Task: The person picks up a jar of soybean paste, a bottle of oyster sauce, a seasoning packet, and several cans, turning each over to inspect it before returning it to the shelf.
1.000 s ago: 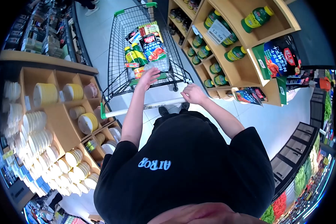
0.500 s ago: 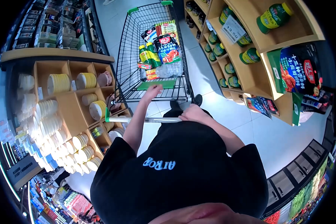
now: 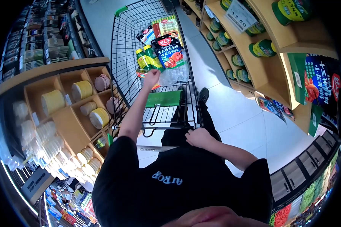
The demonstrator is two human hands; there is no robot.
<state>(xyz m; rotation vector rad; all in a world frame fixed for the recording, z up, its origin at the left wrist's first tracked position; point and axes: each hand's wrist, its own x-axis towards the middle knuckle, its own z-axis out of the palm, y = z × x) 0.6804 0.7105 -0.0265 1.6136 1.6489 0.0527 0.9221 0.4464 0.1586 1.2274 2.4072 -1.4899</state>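
Note:
My left hand (image 3: 151,78) reaches over the shopping cart (image 3: 113,49), its fingers curled beside the green bottles with yellow caps (image 3: 143,58); anything between them is hidden. Right of the bottles lies a black and blue pouch (image 3: 169,51) with a red label. A yellow and red package (image 3: 168,27) lies behind it, and clear plastic packaging (image 3: 174,75) in front. My right hand (image 3: 201,137) is closed near the rear edge of the cart; what it holds cannot be made out. The cart handle (image 3: 151,148) runs close to my shirt.
On the left stands a wooden shelf (image 3: 70,123) with stacked bowls and plates. To the right, a wooden shelf (image 3: 269,72) holds green jars, with pouches (image 3: 322,83) hanging at its end. Dark drawers (image 3: 295,176) line the lower right.
My left hand has moved forward over the goods in the cart. The handle sits closer to my body, and my right hand appears lower and farther right. The shelves have shifted in view.

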